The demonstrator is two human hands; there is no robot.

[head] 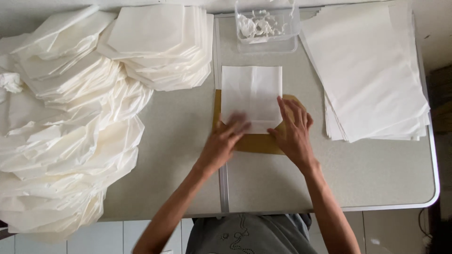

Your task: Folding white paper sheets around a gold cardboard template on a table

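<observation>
A folded white paper sheet (251,94) lies on a tan cardboard template (256,142) in the middle of the grey table (376,178). My left hand (223,141) rests flat on the sheet's lower left corner, its fingers blurred. My right hand (293,129) presses with spread fingers on the sheet's lower right edge and on the cardboard. Neither hand grips anything.
A stack of flat white sheets (372,70) lies at the right. Piles of folded white paper pieces (160,42) and a big heap of them (61,141) fill the left. A clear plastic box (268,26) with white scraps stands at the back.
</observation>
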